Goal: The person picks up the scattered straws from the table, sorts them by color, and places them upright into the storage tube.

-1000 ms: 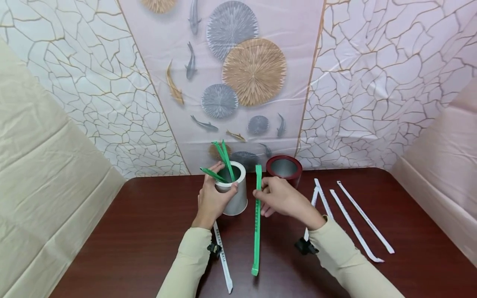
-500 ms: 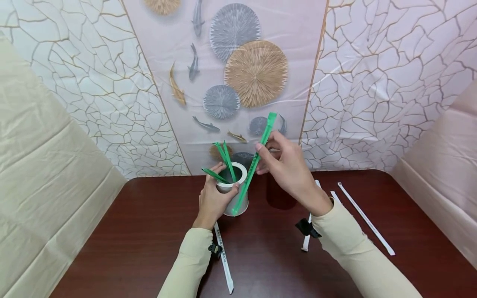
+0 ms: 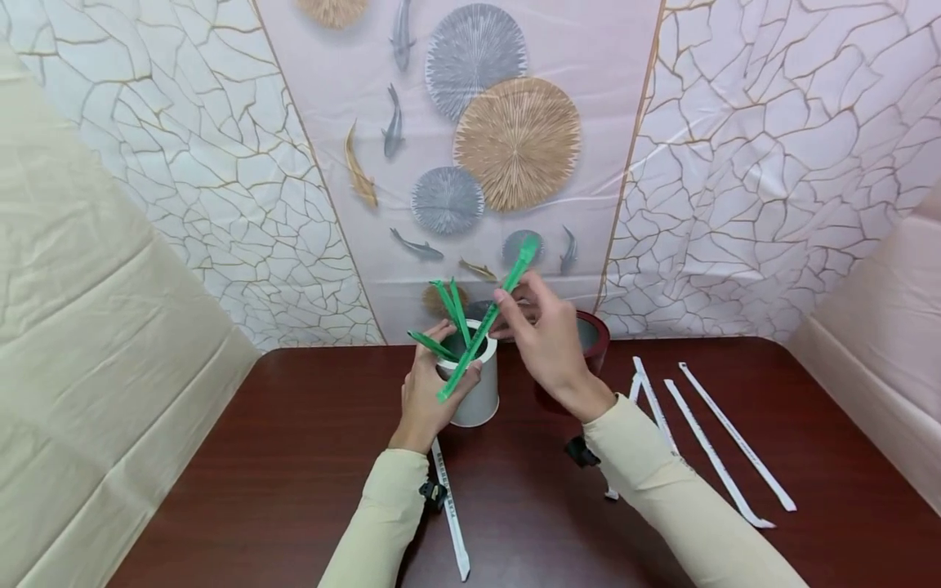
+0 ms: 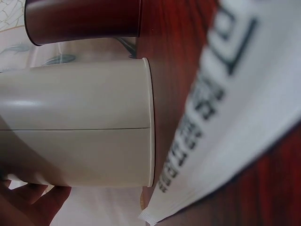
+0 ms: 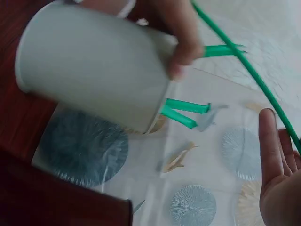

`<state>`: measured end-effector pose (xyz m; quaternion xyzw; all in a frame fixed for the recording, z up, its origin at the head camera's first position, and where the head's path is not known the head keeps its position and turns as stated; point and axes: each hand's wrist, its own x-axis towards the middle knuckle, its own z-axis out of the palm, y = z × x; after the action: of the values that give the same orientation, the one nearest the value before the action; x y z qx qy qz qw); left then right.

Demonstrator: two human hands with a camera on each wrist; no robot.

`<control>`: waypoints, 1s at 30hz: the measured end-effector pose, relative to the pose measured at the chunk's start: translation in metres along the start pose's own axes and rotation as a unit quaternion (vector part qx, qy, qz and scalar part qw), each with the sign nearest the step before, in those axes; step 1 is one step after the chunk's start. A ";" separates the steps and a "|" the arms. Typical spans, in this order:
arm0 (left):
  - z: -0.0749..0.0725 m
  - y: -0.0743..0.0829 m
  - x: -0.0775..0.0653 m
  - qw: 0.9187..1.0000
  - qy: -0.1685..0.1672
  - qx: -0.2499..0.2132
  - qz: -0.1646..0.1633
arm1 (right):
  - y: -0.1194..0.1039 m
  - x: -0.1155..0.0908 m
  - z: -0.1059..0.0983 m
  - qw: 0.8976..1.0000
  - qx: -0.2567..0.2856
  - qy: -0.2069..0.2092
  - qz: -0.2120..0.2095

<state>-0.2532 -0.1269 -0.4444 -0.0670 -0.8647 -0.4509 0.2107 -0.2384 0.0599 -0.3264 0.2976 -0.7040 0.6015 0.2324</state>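
Note:
A light grey can [image 3: 479, 400] with a white rim stands upright on the table. My left hand [image 3: 428, 402] grips it near the rim, thumb on the near side. Several green paper-wrapped straws [image 3: 457, 309] lean out of its mouth. Above the can, my right hand [image 3: 547, 347] pinches another green wrapped straw [image 3: 480, 328] by its upper part. That straw slants, its lower end in front of the rim and over the left thumb in the head view. In the right wrist view the held straw [image 5: 256, 75] hangs apart from the can [image 5: 94, 66].
A dark red can [image 3: 604, 343] stands to the right, partly behind the right hand. Several white wrapped straws [image 3: 709, 449] lie on the table's right side. One more white straw [image 3: 450, 508] lies beside the left forearm. A patterned cloth backs the table [image 3: 309, 457].
My right hand has lifted the green straw from near the table, tilted it and moved it left over the grey can. My left hand keeps its hold on the can.

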 end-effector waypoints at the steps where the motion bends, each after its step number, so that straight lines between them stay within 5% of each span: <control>1: 0.001 0.001 0.000 1.000 0.000 -0.002 0.003 | -0.001 0.001 -0.002 1.000 0.022 0.016 0.003; 5: 0.001 0.003 0.002 1.000 0.007 -0.003 0.005 | -0.006 0.012 -0.010 0.996 0.058 0.067 -0.014; 13: 0.002 0.005 0.001 1.000 0.005 0.004 -0.011 | -0.007 0.024 -0.012 0.991 -0.055 0.063 -0.101; 19: 0.002 0.004 0.001 1.000 0.009 0.006 -0.009 | 0.005 0.019 0.002 0.982 -0.140 -0.013 -0.127; 26: 0.001 0.004 0.000 1.000 0.000 0.006 -0.014 | 0.025 -0.001 0.015 0.960 -0.239 -0.128 -0.073; 30: 0.001 0.003 0.001 1.000 0.000 0.003 -0.016 | 0.034 -0.005 0.019 0.944 -0.273 -0.166 -0.083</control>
<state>-0.2532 -0.1245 -0.4425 -0.0521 -0.8672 -0.4513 0.2040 -0.2577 0.0450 -0.3569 0.3756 -0.8427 0.3070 0.2333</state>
